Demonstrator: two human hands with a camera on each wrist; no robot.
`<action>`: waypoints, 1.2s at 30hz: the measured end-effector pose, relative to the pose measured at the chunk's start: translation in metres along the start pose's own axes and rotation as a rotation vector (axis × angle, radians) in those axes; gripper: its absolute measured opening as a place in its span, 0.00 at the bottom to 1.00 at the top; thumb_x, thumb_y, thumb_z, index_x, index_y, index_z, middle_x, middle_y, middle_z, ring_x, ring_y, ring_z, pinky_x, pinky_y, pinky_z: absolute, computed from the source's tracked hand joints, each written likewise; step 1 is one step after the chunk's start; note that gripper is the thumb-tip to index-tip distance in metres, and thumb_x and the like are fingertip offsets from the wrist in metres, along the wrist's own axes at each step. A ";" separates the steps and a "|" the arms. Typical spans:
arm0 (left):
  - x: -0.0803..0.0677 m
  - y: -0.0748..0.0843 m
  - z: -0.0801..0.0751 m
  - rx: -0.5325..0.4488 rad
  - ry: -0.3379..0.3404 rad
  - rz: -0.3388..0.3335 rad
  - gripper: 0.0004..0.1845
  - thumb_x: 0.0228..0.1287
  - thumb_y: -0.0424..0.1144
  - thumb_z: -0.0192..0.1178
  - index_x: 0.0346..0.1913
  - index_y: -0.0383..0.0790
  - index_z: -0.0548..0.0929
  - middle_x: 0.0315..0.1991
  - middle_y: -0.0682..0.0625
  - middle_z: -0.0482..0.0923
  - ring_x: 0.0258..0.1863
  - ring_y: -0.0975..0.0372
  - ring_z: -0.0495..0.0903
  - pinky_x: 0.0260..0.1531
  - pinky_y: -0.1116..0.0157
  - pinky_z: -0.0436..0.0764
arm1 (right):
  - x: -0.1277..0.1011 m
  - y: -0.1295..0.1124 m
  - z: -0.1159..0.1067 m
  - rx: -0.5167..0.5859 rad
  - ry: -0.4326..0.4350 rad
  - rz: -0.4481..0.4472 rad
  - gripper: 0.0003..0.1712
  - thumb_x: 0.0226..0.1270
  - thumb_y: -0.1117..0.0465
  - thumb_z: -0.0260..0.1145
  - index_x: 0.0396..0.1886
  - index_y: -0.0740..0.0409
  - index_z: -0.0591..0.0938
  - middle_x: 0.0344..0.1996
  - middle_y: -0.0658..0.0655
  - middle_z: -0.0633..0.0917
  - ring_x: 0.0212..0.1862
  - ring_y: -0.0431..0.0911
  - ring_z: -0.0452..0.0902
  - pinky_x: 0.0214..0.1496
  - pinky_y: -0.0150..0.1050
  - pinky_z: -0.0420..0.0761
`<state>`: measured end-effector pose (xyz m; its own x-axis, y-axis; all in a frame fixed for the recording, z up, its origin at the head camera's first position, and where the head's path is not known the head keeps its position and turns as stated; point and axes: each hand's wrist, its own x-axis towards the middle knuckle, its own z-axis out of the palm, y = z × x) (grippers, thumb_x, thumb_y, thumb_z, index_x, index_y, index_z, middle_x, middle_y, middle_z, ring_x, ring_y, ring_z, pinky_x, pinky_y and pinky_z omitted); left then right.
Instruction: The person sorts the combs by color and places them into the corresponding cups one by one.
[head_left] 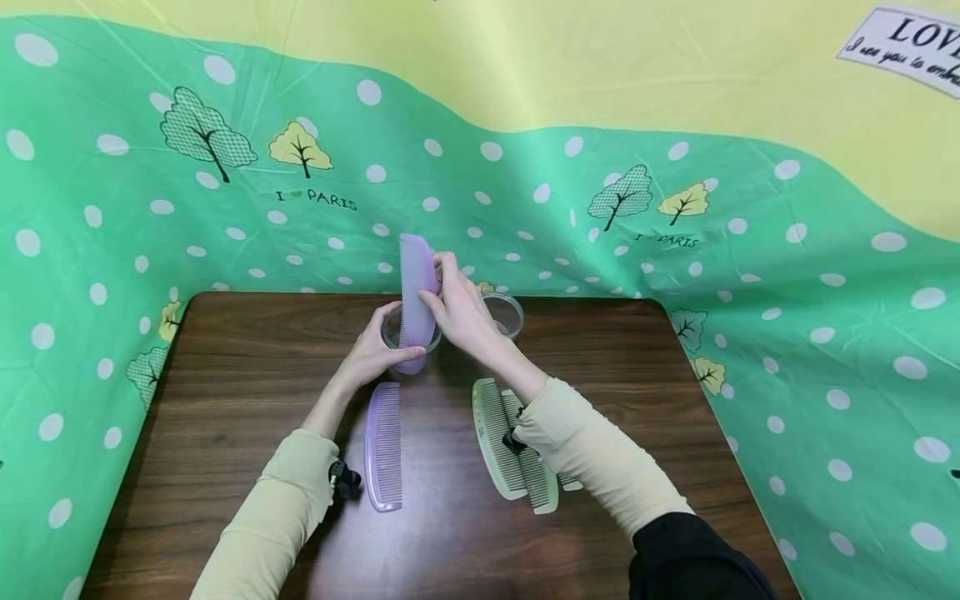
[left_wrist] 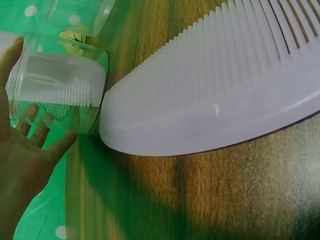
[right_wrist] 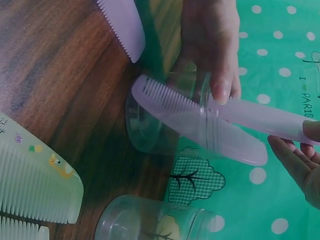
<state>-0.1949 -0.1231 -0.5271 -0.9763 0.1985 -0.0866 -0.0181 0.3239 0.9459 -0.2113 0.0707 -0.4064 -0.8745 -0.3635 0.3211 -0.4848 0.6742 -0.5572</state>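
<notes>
My left hand (head_left: 372, 348) holds a clear round jar (right_wrist: 137, 122) near the table's back edge, thumb and fingers on either side of it. Between the thumb and fingers of my right hand (head_left: 467, 308) is a light purple comb (right_wrist: 272, 119), its lower end at the jar's mouth. Another purple comb (right_wrist: 232, 142) leans inside the jar, its top sticking out, as the right wrist view shows. In the head view the two combs overlap. A third purple comb (head_left: 385, 450) lies on the table near my left wrist.
Right of the held jar stands a second clear jar (head_left: 510, 315). Several light green combs (head_left: 497, 437) lie overlapping under my right forearm, partly hidden by the sleeve. A green and yellow patterned cloth (head_left: 480, 183) hangs behind the brown wooden table (head_left: 247, 367).
</notes>
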 end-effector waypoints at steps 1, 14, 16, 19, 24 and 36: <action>0.000 0.000 0.000 0.000 0.002 -0.001 0.57 0.51 0.58 0.79 0.80 0.56 0.56 0.80 0.47 0.59 0.79 0.50 0.60 0.78 0.43 0.59 | 0.000 0.000 0.001 0.000 -0.006 0.005 0.24 0.76 0.58 0.65 0.63 0.55 0.64 0.38 0.57 0.84 0.36 0.47 0.80 0.37 0.40 0.81; 0.000 0.000 0.001 -0.004 -0.005 -0.015 0.57 0.51 0.60 0.79 0.80 0.58 0.56 0.80 0.46 0.59 0.77 0.48 0.61 0.76 0.42 0.61 | 0.001 0.011 0.020 -0.006 -0.054 0.031 0.25 0.75 0.59 0.66 0.63 0.54 0.64 0.41 0.59 0.83 0.39 0.49 0.82 0.39 0.42 0.84; 0.000 0.000 0.001 -0.003 -0.007 -0.014 0.57 0.51 0.60 0.78 0.80 0.59 0.55 0.80 0.46 0.59 0.78 0.48 0.61 0.76 0.41 0.60 | 0.001 0.013 0.023 -0.005 -0.066 0.038 0.26 0.75 0.59 0.66 0.64 0.54 0.63 0.41 0.58 0.83 0.39 0.49 0.82 0.39 0.42 0.84; 0.000 -0.001 0.001 0.002 -0.004 -0.013 0.57 0.51 0.59 0.79 0.80 0.58 0.55 0.80 0.45 0.59 0.78 0.47 0.60 0.76 0.40 0.59 | 0.000 0.015 0.027 -0.009 -0.081 0.047 0.26 0.75 0.58 0.66 0.64 0.54 0.63 0.42 0.59 0.84 0.39 0.49 0.83 0.39 0.42 0.84; -0.001 0.000 0.000 0.001 -0.001 -0.013 0.57 0.52 0.57 0.79 0.80 0.57 0.55 0.80 0.45 0.59 0.78 0.47 0.60 0.77 0.41 0.59 | -0.002 0.018 0.032 -0.010 -0.102 0.054 0.25 0.74 0.58 0.67 0.62 0.54 0.64 0.44 0.59 0.85 0.40 0.49 0.84 0.40 0.41 0.85; 0.001 0.000 0.001 -0.034 -0.001 0.003 0.55 0.53 0.52 0.80 0.79 0.51 0.57 0.76 0.45 0.64 0.72 0.48 0.67 0.75 0.45 0.63 | -0.005 0.019 0.040 -0.116 -0.140 0.049 0.21 0.75 0.57 0.67 0.59 0.54 0.68 0.38 0.57 0.86 0.36 0.49 0.84 0.35 0.43 0.83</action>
<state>-0.1958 -0.1220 -0.5280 -0.9762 0.2001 -0.0837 -0.0222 0.2919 0.9562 -0.2166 0.0597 -0.4499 -0.8944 -0.4088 0.1818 -0.4438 0.7599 -0.4749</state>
